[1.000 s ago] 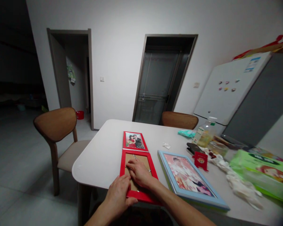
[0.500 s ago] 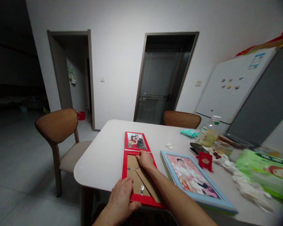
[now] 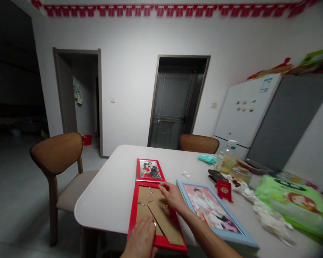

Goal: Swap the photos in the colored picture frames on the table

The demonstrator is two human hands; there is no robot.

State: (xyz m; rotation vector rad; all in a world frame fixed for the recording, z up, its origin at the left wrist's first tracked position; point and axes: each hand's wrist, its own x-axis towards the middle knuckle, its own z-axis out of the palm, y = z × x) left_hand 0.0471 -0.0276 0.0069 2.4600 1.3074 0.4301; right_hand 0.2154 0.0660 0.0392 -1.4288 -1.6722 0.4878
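A red picture frame lies face down near the table's front edge, its brown backing board with a slanted stand flap and small metal clips facing up. My left hand holds the frame's lower left corner, fingers over the backing. Over the frame's upper right edge is my right hand, its fingers curled together; whatever is in them, if anything, is hidden. Just beyond, a red-framed couple photo lies face up. To the right lies a larger light-blue framed picture.
On the right side of the white table are a plastic bottle, a black phone-like object, a red card stand, crumpled tissue and a green tissue pack. Wooden chairs stand left and behind.
My right hand has moved off the backing to the frame's right edge, uncovering the upper clip. My left hand lies further onto the backing. The view has tilted up.
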